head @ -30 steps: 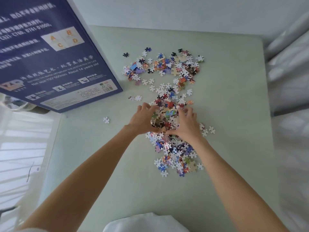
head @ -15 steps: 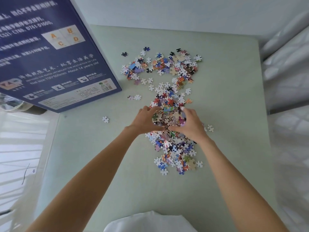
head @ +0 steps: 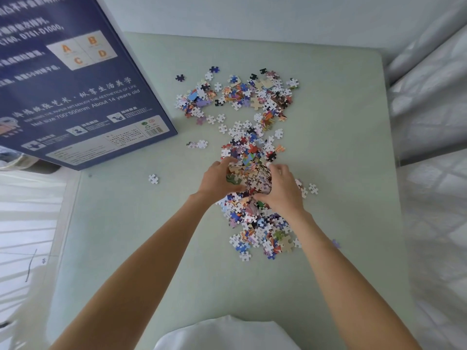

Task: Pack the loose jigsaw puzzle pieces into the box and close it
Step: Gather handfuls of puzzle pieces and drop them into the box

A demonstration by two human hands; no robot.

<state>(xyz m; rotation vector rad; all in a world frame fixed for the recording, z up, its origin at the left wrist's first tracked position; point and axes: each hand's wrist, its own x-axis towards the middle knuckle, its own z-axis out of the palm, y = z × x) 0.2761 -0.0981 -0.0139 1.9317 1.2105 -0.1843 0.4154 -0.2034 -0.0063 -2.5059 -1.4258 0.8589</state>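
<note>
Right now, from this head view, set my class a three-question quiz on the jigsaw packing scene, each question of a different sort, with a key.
1. True or false: the dark blue cardboard puzzle box lies on the person's right.
2. What do the left hand and right hand cup between them?
A. a heap of loose jigsaw pieces
B. a box lid
C. a cloth
3. Fill in: one lone white jigsaw piece lies on the pale green ____.

Key: 1 false; 2 A; 3 table.

bare table point(head: 336, 137) is seen right of the puzzle pieces point(head: 255, 223) and along the near edge. the far-left corner is taken up by the box point(head: 75, 97). one stray piece point(head: 153, 179) lies in the left gap.
</note>
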